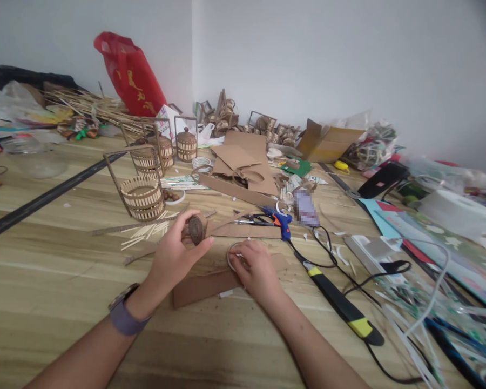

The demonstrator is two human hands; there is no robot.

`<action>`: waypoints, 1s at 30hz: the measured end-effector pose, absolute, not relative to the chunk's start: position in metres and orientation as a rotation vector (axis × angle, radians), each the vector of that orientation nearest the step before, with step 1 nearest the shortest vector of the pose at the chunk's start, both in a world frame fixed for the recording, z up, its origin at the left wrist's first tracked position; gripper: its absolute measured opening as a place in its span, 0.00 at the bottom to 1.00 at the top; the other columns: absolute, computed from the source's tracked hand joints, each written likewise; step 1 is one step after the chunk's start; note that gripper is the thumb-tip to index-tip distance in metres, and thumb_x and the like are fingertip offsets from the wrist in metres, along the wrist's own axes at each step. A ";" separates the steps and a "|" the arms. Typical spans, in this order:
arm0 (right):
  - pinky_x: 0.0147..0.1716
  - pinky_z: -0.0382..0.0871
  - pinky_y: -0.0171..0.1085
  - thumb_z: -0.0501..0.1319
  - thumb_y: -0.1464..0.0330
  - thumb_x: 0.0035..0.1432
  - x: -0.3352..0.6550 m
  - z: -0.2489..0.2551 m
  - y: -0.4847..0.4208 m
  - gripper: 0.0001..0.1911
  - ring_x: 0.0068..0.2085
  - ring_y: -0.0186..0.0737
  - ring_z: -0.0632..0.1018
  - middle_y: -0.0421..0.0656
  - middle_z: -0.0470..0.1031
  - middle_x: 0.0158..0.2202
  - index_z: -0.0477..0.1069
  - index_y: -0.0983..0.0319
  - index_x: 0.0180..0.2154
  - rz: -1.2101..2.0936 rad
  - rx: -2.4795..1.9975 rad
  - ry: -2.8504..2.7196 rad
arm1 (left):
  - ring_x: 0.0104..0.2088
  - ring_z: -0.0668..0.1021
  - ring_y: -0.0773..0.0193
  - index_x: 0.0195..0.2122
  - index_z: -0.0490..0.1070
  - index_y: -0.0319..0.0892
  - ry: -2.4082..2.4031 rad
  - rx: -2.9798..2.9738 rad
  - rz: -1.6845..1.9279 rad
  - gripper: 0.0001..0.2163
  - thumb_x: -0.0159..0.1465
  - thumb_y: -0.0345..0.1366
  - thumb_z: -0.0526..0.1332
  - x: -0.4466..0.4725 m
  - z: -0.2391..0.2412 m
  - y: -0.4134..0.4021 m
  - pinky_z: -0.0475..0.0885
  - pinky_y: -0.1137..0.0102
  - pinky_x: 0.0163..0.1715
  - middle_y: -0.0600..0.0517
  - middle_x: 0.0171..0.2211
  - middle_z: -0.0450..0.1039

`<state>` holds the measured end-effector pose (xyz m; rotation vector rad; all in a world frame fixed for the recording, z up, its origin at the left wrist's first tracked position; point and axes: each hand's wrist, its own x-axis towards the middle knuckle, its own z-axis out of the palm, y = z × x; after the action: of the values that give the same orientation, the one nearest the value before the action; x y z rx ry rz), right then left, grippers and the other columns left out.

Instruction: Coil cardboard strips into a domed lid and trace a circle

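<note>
1. The left hand (174, 259) is raised just above the bench (44, 281). Its grip is closed round a small round brown coiled disc (196, 229), with thumb and fingers on the disc's edge.
2. The right hand (256, 268) rests with curled fingers on a thin white ring (231, 251). The ring lies on a flat brown cardboard strip (198, 286). I cannot tell whether this grip pinches the ring or only presses it.
3. Disc and ring are near each other but apart, so the step in hand looks like a fitting or matching of parts.
4. A further move would call for a steady strip and a flat ring.
5. A blue glue gun (281, 220) and grey scissors (249, 220) lie just beyond the hands. A woven splint basket (141, 197) stands to the left.
</note>
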<state>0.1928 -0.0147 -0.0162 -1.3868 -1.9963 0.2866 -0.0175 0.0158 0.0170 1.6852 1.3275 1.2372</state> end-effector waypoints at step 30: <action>0.49 0.70 0.47 0.61 0.68 0.62 0.189 -0.010 -0.019 0.05 0.47 0.47 0.77 0.46 0.78 0.43 0.77 0.55 0.37 0.461 -1.144 -1.651 | 0.55 0.76 0.44 0.51 0.78 0.47 0.470 1.462 0.967 0.31 0.55 0.64 0.65 -0.014 0.023 0.002 0.70 0.52 0.57 0.45 0.52 0.76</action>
<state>0.1893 -0.0190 -0.0102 -1.1440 -1.6511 0.4608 -0.0138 0.0016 0.0229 1.4619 0.4700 0.9668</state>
